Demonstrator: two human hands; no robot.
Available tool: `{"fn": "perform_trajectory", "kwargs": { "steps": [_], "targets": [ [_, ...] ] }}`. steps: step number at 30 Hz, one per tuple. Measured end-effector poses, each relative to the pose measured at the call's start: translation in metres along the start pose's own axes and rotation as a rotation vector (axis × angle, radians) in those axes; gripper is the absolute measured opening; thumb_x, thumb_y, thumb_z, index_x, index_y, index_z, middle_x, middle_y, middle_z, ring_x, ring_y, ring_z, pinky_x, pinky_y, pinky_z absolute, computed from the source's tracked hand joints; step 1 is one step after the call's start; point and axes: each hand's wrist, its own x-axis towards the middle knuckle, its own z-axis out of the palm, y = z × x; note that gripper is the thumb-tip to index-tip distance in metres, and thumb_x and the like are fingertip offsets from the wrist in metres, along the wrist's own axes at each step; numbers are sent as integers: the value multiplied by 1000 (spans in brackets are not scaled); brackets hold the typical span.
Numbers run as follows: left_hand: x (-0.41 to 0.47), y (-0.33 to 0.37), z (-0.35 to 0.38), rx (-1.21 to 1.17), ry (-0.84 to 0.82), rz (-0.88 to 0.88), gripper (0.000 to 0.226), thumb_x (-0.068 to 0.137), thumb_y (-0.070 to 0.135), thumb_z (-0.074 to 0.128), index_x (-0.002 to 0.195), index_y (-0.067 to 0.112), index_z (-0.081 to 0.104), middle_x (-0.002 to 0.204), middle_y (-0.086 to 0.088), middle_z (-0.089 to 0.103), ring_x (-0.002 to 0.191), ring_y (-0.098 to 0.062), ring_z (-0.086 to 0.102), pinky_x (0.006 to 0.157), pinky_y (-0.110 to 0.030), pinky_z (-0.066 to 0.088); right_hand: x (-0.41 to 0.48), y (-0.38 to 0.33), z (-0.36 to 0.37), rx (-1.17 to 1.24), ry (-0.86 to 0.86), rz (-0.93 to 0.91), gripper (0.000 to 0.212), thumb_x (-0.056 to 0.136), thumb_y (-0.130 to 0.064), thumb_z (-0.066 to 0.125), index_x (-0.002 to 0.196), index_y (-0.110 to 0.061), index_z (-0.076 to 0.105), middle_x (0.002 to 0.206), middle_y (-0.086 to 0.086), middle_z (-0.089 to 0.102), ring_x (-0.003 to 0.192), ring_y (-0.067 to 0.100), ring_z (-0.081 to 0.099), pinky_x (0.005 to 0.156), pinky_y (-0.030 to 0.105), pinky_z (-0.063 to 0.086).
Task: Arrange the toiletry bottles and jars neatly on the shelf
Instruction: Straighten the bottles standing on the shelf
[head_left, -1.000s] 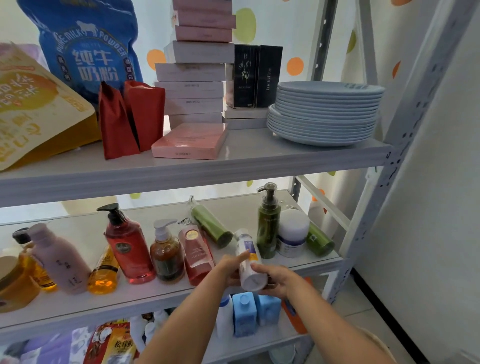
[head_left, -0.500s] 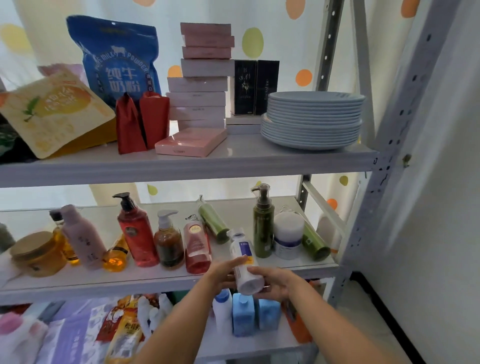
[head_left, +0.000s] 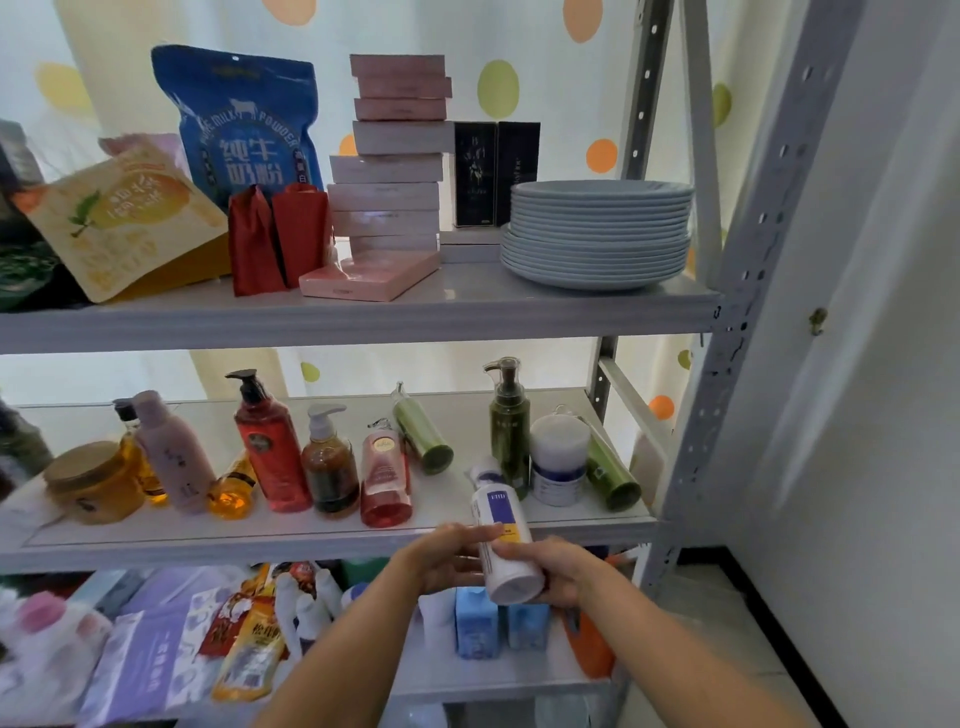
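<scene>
A white bottle with a blue and yellow label (head_left: 500, 525) is tilted over the front edge of the middle shelf (head_left: 322, 543). My left hand (head_left: 447, 558) and my right hand (head_left: 561, 569) both grip its lower end. On the shelf stand a red pump bottle (head_left: 270, 452), a brown pump bottle (head_left: 328, 467), a pink bottle (head_left: 385, 480), a dark green pump bottle (head_left: 510, 431) and a white jar (head_left: 558, 460). Two green tubes (head_left: 423, 434) (head_left: 613, 475) lie on their sides. At the left are a mauve bottle (head_left: 174, 457), amber bottles (head_left: 231, 491) and an amber jar (head_left: 93, 480).
The top shelf holds a stack of grey plates (head_left: 597, 234), pink boxes (head_left: 392, 171), black boxes (head_left: 496, 174), red pouches (head_left: 278, 236) and a blue milk powder bag (head_left: 244, 119). The bottom shelf carries blue cartons (head_left: 475, 623) and packets (head_left: 249, 644). A grey upright post (head_left: 748, 270) bounds the right side.
The view has pulled back and tilted up a little. Both hands keep hold of the white bottle at the front edge of the middle shelf; the other bottles have not moved.
</scene>
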Motion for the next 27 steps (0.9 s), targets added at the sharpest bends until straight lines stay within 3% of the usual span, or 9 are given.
{"fn": "perform_trajectory", "kwargs": {
  "steps": [3, 6, 10, 13, 15, 17, 21, 25, 27],
  "targets": [
    [2, -2, 3, 5, -22, -17, 51, 86, 41, 62, 121, 5, 52, 116, -18, 62, 103, -29, 64, 89, -38, 54, -3, 9, -10, 19, 42, -9, 82, 55, -17, 87, 125, -3, 47, 110, 20, 67, 98, 32, 67, 78, 44, 57],
    [4, 3, 5, 109, 23, 11, 59, 89, 54, 49, 121, 5, 54, 116, -16, 64, 105, -27, 64, 87, -36, 55, -10, 10, -17, 33, 62, -31, 78, 55, -17, 87, 121, -5, 48, 111, 19, 67, 100, 32, 66, 83, 46, 56],
    [15, 21, 5, 249, 351, 203, 64, 86, 50, 57, 128, 3, 48, 110, -12, 61, 96, -25, 64, 79, -32, 56, -19, 9, -28, 9, 114, -60, 70, 60, -18, 84, 119, -8, 48, 110, 17, 66, 99, 30, 66, 79, 43, 57],
    [23, 49, 3, 249, 484, 340, 74, 82, 43, 66, 140, 7, 36, 129, -14, 52, 117, -31, 54, 99, -43, 48, -20, 12, -32, 22, 140, -57, 63, 63, -17, 83, 116, -11, 48, 109, 16, 66, 97, 29, 66, 77, 42, 56],
    [27, 72, 7, 301, 497, 400, 79, 82, 36, 69, 145, 11, 28, 142, -13, 43, 129, -31, 43, 108, -46, 38, -18, 15, -34, -20, 173, -57, 75, 52, -22, 88, 117, -13, 50, 109, 14, 68, 99, 29, 66, 91, 49, 52],
    [33, 94, 12, 365, 487, 468, 84, 81, 31, 72, 147, 13, 24, 148, -10, 36, 135, -30, 37, 111, -47, 34, -16, 18, -36, -43, 199, -56, 86, 45, -26, 90, 119, -15, 50, 110, 13, 68, 100, 29, 66, 96, 51, 49],
    [49, 121, 22, 476, 457, 535, 87, 79, 28, 74, 148, 11, 23, 152, -10, 31, 138, -30, 32, 113, -47, 31, -16, 16, -32, -13, 224, -53, 79, 53, -21, 85, 123, -10, 49, 113, 15, 66, 101, 30, 65, 79, 42, 55],
    [59, 123, 30, 490, 384, 575, 59, 79, 22, 74, 129, 11, 46, 125, -10, 57, 118, -30, 53, 103, -44, 43, -13, 14, -31, 17, 259, -44, 57, 70, -13, 79, 119, -9, 51, 112, 15, 65, 99, 29, 64, 70, 37, 53],
    [63, 121, 31, 497, 391, 585, 57, 78, 22, 75, 126, 12, 46, 120, -8, 60, 112, -27, 56, 101, -41, 44, -10, 14, -31, 25, 278, -27, 52, 71, -10, 78, 116, -9, 52, 108, 14, 66, 96, 27, 64, 68, 36, 53]
  ]
}}
